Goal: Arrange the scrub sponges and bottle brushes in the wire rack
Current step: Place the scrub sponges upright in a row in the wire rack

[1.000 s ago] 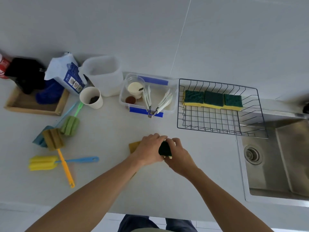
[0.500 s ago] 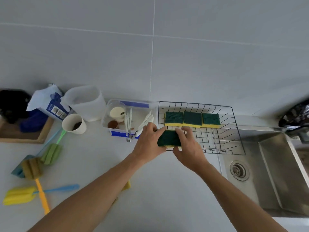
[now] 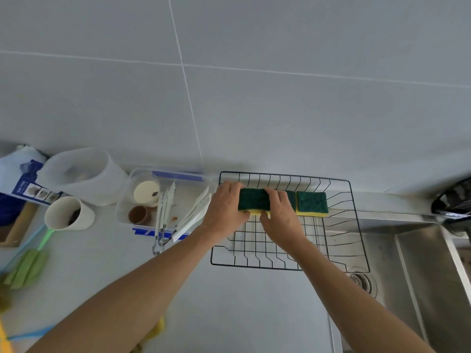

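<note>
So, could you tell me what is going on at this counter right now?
A person is loading scrub sponges into the black wire rack beside the sink. Both hands, the left hand and the right hand, hold a green and yellow scrub sponge at the back row, over or onto sponges there; another sponge lies at its right. The green bottle brush lies out on the counter at the left.
</note>
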